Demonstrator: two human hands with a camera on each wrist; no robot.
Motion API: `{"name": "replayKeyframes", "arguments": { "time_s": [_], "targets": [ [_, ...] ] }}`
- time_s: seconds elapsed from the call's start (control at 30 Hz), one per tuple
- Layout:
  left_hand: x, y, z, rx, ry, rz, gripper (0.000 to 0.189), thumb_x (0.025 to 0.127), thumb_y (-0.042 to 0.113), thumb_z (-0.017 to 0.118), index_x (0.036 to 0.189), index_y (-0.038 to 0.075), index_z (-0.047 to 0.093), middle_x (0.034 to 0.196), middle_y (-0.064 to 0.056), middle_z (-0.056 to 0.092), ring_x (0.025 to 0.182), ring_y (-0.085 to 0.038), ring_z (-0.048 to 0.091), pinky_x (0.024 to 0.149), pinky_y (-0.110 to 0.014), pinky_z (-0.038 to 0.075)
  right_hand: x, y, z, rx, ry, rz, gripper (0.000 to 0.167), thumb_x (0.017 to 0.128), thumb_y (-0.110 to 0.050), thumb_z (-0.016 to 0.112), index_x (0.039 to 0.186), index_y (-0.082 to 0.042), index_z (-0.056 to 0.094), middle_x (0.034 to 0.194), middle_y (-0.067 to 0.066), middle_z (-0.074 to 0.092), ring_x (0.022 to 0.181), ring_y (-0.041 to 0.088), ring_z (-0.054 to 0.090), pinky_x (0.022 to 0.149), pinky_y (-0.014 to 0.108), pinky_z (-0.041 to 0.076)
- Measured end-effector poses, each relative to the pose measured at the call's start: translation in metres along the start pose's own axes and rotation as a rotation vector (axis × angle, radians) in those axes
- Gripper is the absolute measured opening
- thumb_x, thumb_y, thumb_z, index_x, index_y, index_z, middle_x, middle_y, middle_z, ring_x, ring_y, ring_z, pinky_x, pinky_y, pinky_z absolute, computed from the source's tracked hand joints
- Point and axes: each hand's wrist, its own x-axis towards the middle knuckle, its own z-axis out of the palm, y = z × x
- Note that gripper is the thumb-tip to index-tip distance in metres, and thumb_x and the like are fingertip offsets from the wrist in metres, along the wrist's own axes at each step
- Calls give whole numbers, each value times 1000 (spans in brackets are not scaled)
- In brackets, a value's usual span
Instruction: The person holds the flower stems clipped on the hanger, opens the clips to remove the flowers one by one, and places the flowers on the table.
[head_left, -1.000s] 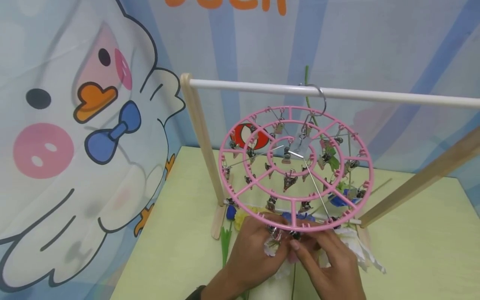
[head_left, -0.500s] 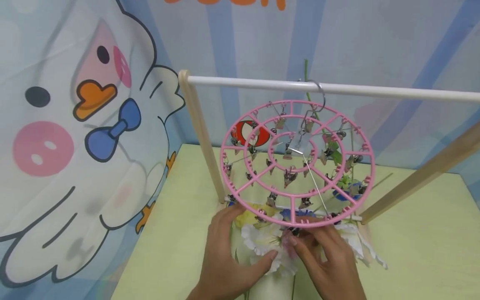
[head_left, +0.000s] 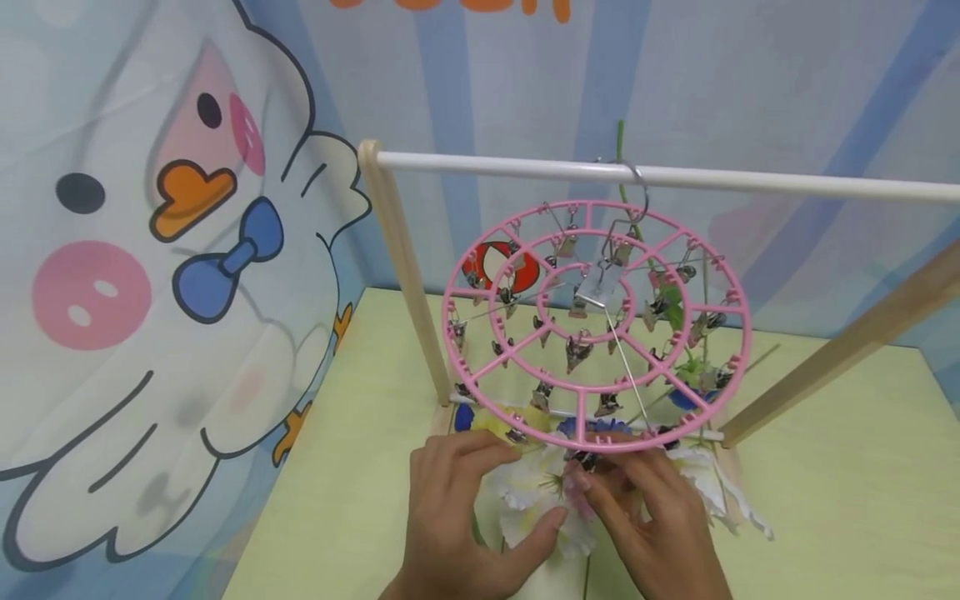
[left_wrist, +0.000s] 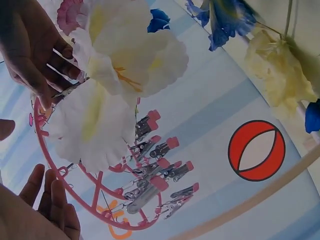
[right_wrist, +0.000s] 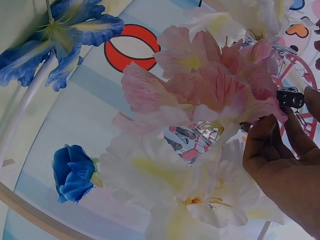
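My right hand [head_left: 663,521] is at the front of a pink round hanger [head_left: 583,417], its thumb and fingers pinching a pink artificial flower [right_wrist: 200,80] just below a metal clip [head_left: 583,460]. The right wrist view shows that clip's dark end beside the fingertips. To the left, my left hand [head_left: 457,517] has its fingers spread and thumb apart, holding nothing. A white artificial flower [left_wrist: 115,80] hangs between the hands, near the left fingertips. Petals partly hide the right fingers' grip.
Several clips [head_left: 577,354] dangle from the hanger, which hooks over a white bar [head_left: 487,167] on wooden posts [head_left: 405,267]. A yellow flower [head_left: 495,423] and blue flowers [right_wrist: 75,172] hang nearby. White petals [head_left: 712,483] lie right of my right hand.
My left hand has let go of the clip at the front rim and moved left, its fingers spreading, so more of the white flower shows. The right hand has stayed nearly in place.
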Motion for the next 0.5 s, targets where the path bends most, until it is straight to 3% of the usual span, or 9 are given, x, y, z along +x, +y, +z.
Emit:
{"name": "replayKeyframes", "arguments": {
  "time_s": [0.3,0.5],
  "targets": [
    [4,2,3,7,-102,-34,52,82,46,87,120,14,72,122,-1,70,109,-17,61,86,-33,39,0,0,-2,-16,-14,-21,47,79,7,85,121,-11,76,103,-2,69,80,1,60,67,13,49],
    [6,1,8,19,-128,-14,46,82,38,88,118,14,72,118,1,70,102,-16,61,82,-28,36,-1,1,-1,-16,1,-49,44,81,6,85,121,-9,76,105,0,70,80,2,61,67,13,49]
  ]
}}
